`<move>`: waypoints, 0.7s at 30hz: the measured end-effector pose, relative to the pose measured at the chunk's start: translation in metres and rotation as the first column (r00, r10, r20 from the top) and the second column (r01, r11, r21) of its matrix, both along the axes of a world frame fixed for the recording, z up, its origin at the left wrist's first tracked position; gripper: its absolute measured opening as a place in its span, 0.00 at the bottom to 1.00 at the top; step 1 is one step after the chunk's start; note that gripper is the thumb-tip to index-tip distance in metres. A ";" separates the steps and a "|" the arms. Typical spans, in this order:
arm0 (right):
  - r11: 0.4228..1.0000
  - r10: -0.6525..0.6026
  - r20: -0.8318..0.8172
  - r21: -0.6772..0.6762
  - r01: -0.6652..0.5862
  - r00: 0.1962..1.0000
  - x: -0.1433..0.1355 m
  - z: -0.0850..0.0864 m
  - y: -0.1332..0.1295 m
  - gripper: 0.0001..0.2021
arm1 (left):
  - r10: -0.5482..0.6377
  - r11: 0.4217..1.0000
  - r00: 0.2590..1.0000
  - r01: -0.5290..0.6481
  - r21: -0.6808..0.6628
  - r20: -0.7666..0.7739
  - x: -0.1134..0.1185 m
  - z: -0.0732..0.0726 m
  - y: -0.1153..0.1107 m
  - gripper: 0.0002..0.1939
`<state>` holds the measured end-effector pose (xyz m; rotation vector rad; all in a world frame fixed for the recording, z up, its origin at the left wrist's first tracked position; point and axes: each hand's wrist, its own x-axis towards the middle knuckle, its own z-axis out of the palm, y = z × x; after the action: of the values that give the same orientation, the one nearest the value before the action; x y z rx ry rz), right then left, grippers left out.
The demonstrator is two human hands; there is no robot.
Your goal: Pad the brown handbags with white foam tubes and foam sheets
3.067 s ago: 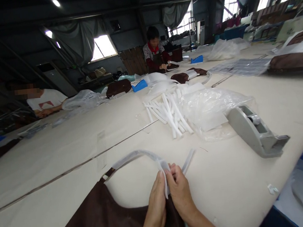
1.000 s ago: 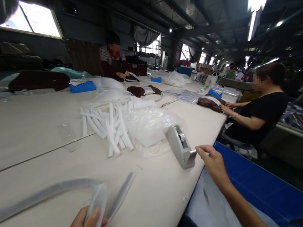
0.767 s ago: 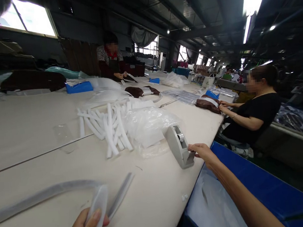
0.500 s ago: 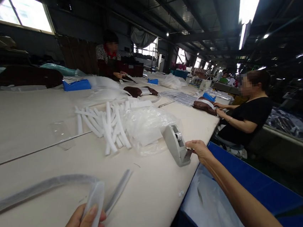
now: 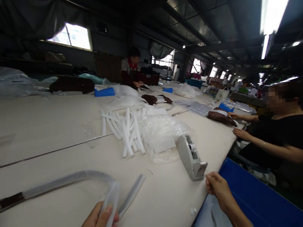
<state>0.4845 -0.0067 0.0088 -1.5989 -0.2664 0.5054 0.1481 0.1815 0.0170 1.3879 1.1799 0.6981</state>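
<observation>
A long strap [image 5: 66,179] in whitish wrapping curves over the table, with a dark end and metal buckle at the far left. My left hand [image 5: 98,224] grips a white foam sleeve [image 5: 111,206] around the strap near the bottom. A loose-looking wrapped end [image 5: 132,194] lies just right of it. My right hand [image 5: 218,189] is pinched closed beside the table edge, just below and right of the grey tape dispenser [image 5: 192,159]; whatever its fingertips hold, if anything, is too small to make out.
White foam tubes [image 5: 129,133] and a clear plastic bag [image 5: 164,130] lie behind the dispenser. A blue bin [image 5: 255,192] stands below the table edge. One person [image 5: 279,129] handles a brown bag [image 5: 221,116] at the right; another person [image 5: 131,70] works across the table.
My right hand has come away from the dispenser's cutter, down and toward me. The view has turned left, bringing the strap's buckle end into sight. My left hand keeps its hold.
</observation>
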 end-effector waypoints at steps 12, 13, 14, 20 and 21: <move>0.431 0.896 -0.025 0.289 -0.855 0.443 -0.138 0.044 0.092 0.19 | -0.114 0.993 0.987 0.110 0.036 0.110 0.000 0.013 -0.018 0.25; 0.378 0.920 -0.013 0.283 -0.881 0.391 -0.147 0.044 0.106 0.19 | -0.119 0.993 0.986 0.116 0.035 0.120 0.000 0.012 -0.018 0.25; 0.344 0.935 -0.007 0.271 -0.899 0.356 -0.155 0.041 0.118 0.19 | -0.124 0.992 0.984 0.122 0.029 0.131 0.000 0.011 -0.018 0.25; 0.359 0.933 -0.056 0.168 -0.918 0.355 -0.168 0.012 0.147 0.25 | -0.112 0.993 0.975 0.119 -0.025 0.189 0.001 0.008 -0.017 0.25; 0.365 0.931 -0.062 0.160 -0.917 0.360 -0.168 0.009 0.147 0.26 | -0.115 0.992 0.974 0.121 -0.021 0.197 0.001 0.008 -0.017 0.26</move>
<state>0.3169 0.1406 0.0179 -1.1499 -1.1258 1.4742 0.1490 0.1645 0.0253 1.3188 0.9425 0.7104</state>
